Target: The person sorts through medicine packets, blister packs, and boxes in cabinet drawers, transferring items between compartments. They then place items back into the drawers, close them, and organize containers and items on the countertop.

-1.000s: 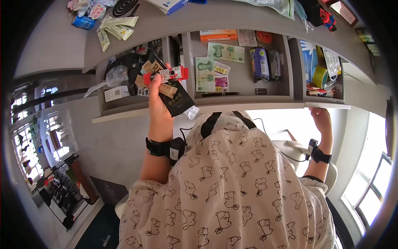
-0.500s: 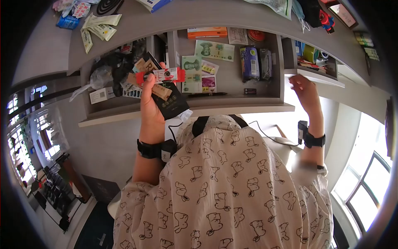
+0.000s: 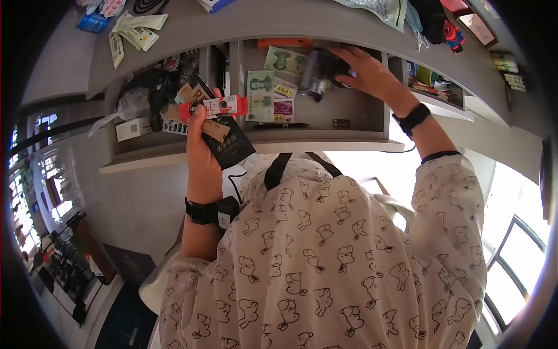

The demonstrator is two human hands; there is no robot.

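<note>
Left hand (image 3: 203, 139): grip closed on red packet (image 3: 231, 106) and black sachet (image 3: 233, 146). Right hand (image 3: 365, 71): at blurred dark packages (image 3: 315, 75), middle drawer (image 3: 360, 113); grip indeterminable.

Print on the dark packets (image 3: 314, 75) beside the right grip (image 3: 368, 72), blurred beyond reading.

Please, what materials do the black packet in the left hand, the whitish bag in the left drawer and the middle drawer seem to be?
Black packet in the left hand: probably plastic or foil film, fairly matt, with a serrated edge.
Whitish bag: thin, glossy plastic, crumpled and translucent.
Middle drawer: perhaps laminated board, smooth grey, in flat panels.
</note>
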